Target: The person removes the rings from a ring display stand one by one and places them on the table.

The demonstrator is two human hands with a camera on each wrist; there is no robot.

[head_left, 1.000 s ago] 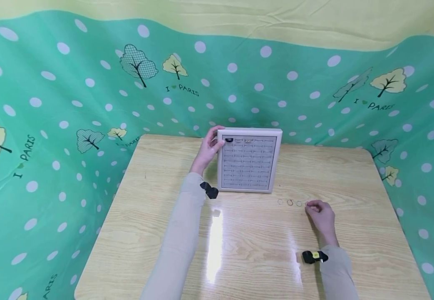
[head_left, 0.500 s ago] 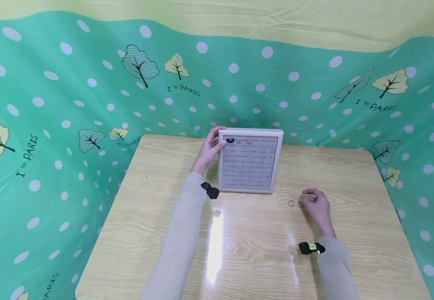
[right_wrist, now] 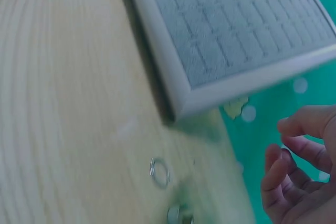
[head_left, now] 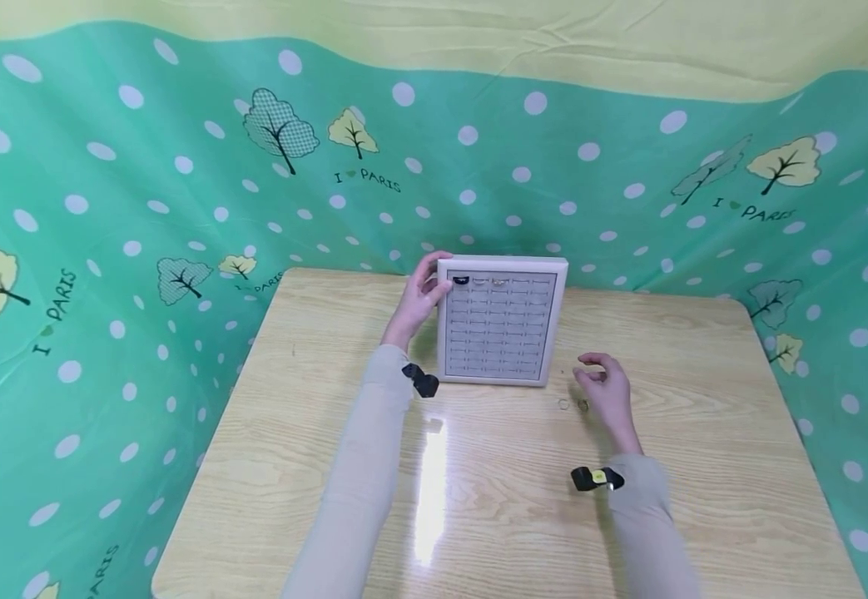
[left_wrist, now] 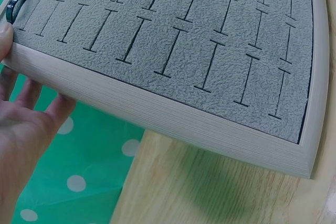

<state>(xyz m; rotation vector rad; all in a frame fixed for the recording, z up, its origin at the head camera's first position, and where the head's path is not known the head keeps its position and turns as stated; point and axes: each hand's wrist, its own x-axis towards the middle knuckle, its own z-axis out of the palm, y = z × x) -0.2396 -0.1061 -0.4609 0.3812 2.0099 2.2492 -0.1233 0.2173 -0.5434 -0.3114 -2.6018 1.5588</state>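
Note:
A ring display board [head_left: 497, 333] with a pale frame and a grey slotted pad stands tilted on the table. My left hand [head_left: 415, 301] grips its upper left corner, thumb on the front and fingers behind. Along the top row sit a black ring [head_left: 460, 280] and two slim metal rings. To the right of the board, above the table, my right hand [head_left: 607, 391] pinches a small ring, mostly hidden between thumb and fingertip. Just below and left of this hand, a thin silver ring [right_wrist: 160, 172] and a darker ring [head_left: 583, 405] lie on the wood.
The wooden table [head_left: 314, 466] carries a bright reflection in front of the board. A green dotted curtain [head_left: 374, 200] hangs behind and along both sides. Black wrist cameras [head_left: 597, 478] are strapped over both sleeves.
My right hand has lifted from the right end of the row of rings and moved left toward the board, now covering part of the row. My left hand keeps its grip on the board.

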